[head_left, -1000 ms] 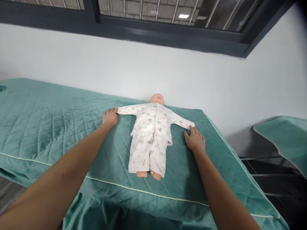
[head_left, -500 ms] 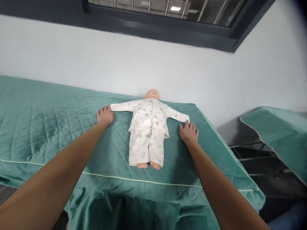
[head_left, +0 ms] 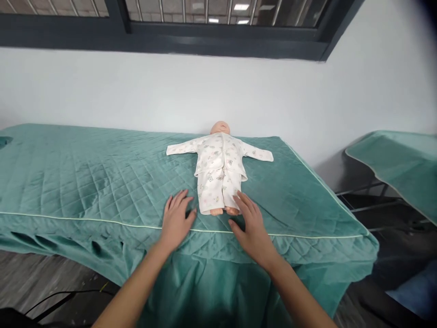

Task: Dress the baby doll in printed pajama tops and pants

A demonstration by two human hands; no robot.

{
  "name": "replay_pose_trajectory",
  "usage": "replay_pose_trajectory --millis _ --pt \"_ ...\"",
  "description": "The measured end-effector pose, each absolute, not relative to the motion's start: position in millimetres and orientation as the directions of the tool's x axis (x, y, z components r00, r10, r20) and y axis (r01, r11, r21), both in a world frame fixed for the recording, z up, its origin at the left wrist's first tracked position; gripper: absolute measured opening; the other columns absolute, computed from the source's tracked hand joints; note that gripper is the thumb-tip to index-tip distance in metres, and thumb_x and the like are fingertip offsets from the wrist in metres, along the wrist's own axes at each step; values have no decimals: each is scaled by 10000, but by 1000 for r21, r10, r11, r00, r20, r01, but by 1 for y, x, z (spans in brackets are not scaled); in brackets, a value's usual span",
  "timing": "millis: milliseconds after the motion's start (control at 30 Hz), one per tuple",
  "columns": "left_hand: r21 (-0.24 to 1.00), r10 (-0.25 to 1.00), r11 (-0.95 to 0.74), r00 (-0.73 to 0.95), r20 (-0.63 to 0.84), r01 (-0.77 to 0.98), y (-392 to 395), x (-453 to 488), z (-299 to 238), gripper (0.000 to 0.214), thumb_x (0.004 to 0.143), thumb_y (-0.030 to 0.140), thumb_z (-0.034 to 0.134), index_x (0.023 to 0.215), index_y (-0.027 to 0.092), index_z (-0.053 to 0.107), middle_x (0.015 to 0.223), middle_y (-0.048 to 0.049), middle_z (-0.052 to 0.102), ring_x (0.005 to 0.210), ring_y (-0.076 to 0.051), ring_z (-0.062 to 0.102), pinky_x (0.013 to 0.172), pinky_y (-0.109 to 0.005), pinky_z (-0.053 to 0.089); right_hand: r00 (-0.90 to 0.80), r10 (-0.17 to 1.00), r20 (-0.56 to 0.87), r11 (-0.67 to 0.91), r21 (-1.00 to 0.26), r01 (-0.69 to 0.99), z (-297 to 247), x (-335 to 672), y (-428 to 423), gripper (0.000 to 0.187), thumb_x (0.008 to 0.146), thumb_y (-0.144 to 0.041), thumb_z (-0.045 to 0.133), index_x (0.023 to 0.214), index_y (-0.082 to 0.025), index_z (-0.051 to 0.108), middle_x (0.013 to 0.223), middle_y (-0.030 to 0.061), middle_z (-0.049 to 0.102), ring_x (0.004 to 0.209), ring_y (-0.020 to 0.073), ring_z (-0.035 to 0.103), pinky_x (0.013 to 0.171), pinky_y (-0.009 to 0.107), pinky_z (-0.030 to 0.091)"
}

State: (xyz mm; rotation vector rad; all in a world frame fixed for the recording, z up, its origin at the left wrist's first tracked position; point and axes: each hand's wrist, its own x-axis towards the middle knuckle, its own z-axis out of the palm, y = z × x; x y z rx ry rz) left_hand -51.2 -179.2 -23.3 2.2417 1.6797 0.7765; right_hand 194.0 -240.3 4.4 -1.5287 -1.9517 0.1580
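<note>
A baby doll [head_left: 219,169] in white printed pyjamas lies on its back on a teal quilted bed cover [head_left: 85,177], arms spread, head toward the wall. My left hand [head_left: 176,219] is open, fingers spread, flat on the cover just left of the doll's feet. My right hand [head_left: 250,226] is open too, its fingertips at the doll's right foot and trouser hem. Neither hand holds anything.
A white wall and a dark-framed barred window [head_left: 218,18] stand behind the bed. A second teal-covered bed [head_left: 399,159] is at the right, with a dark gap between. The cover's front edge hangs over wooden floor [head_left: 41,282] at the lower left.
Both hands have pulled back from the doll's sleeve ends to the near side, beside its feet. The camera has drawn away, so more floor shows.
</note>
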Motion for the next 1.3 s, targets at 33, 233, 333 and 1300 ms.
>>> replay_pose_trajectory --millis 33,233,333,1300 --pt "514 938 -327 208 276 793 -190 -45 -22 338 934 389 500 1235 277 604 1531 -70 501 1456 -253 413 1253 -505 226 -124 905 406 309 -430 848 10 187 -238 489 914 -240 527 1400 -237 481 1581 124 416 1479 307 345 1175 577 314" --pt "628 948 -303 160 274 717 -201 -17 -12 134 913 374 585 954 255 632 1417 -73 601 1354 -260 510 1204 -538 280 -167 896 412 282 -235 930 28 163 -219 224 926 -207 537 1121 -216 646 1544 121 476 1463 348 354 1168 639 256" --pt "659 958 -247 77 276 710 -196 -12 -11 131 936 327 564 851 244 620 1352 -43 643 1289 -241 552 1166 -517 328 -178 894 412 297 -245 923 27 160 -213 171 927 -213 555 1056 -226 667 1511 91 524 1440 359 385 1149 656 269" --pt "560 887 -445 257 385 698 -200 -25 -29 247 941 335 549 724 219 532 1394 -6 609 1365 -232 468 1201 -536 257 57 978 203 94 -664 742 33 199 -219 115 863 -300 560 795 -208 549 750 -4 563 691 160 513 651 291 400"
